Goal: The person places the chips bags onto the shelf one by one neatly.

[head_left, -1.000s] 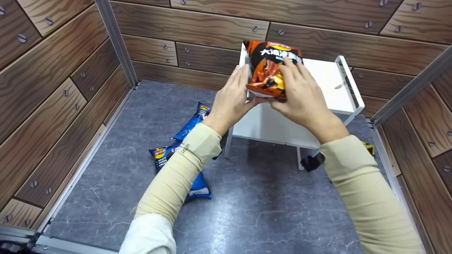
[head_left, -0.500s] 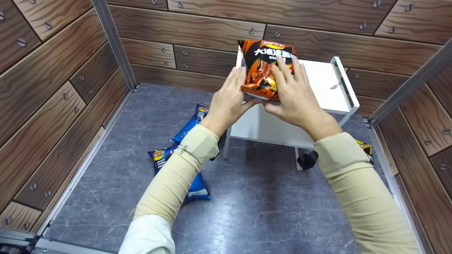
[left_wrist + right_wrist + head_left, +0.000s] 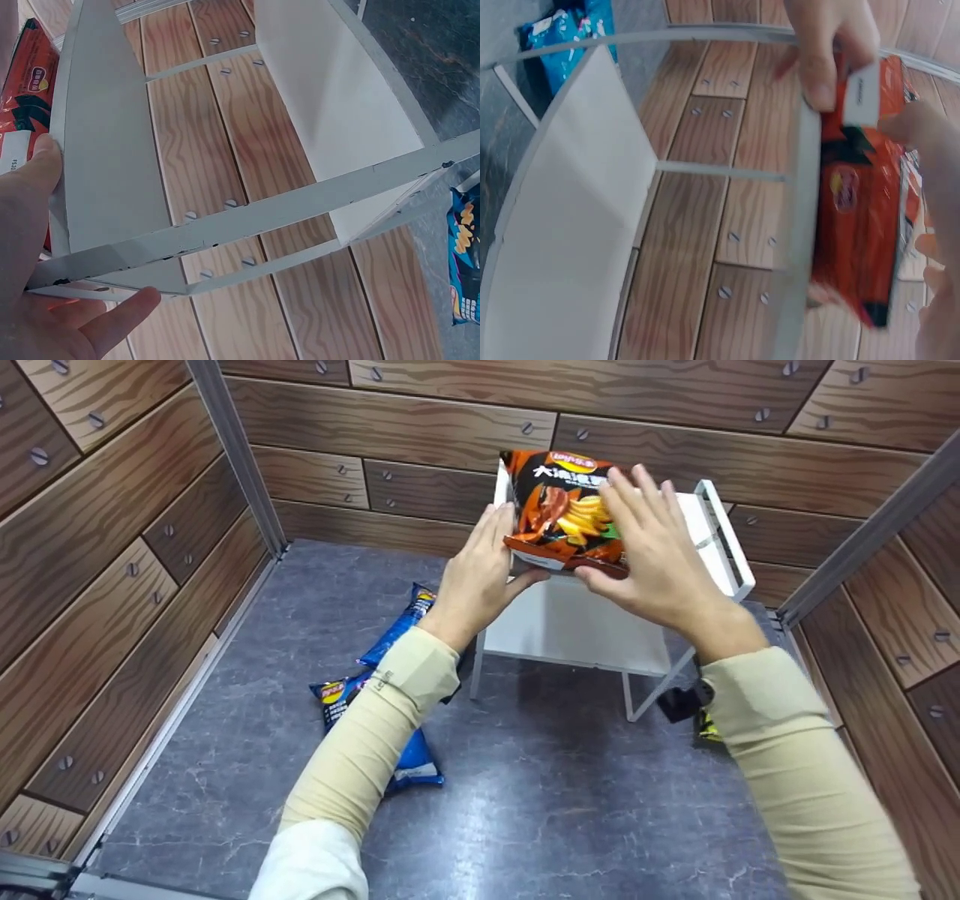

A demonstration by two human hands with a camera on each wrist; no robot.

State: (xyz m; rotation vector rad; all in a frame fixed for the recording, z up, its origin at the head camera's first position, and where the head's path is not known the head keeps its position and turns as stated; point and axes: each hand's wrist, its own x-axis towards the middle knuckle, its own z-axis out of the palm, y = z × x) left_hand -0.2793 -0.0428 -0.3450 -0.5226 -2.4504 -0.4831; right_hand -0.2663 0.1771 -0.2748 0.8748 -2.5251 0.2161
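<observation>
An orange-and-black bag of potato chips (image 3: 559,514) rests on the top shelf of a white two-tier cart (image 3: 574,634), near its left end. My left hand (image 3: 480,566) lies along the bag's left side with straight fingers, its thumb at the lower front edge. In the left wrist view, that thumb is beside the bag (image 3: 30,82) at the shelf rim. My right hand (image 3: 667,555) is at the bag's right side, fingers straight and spread, thumb near the bottom edge. The right wrist view shows the bag (image 3: 855,232) against the shelf, with right fingers close to it.
Two blue chip bags, a farther one (image 3: 397,630) and a nearer one (image 3: 416,757), lie on the grey floor left of the cart. A yellow-and-black bag (image 3: 709,727) is partly hidden behind my right wrist. Raised end rails (image 3: 727,540) bound the cart top. Wood-patterned walls (image 3: 420,412) enclose the area.
My right hand has shifted right from the bag's front to its right side, uncovering more of the printed front. My left hand stays at the left side. The head view has shifted slightly.
</observation>
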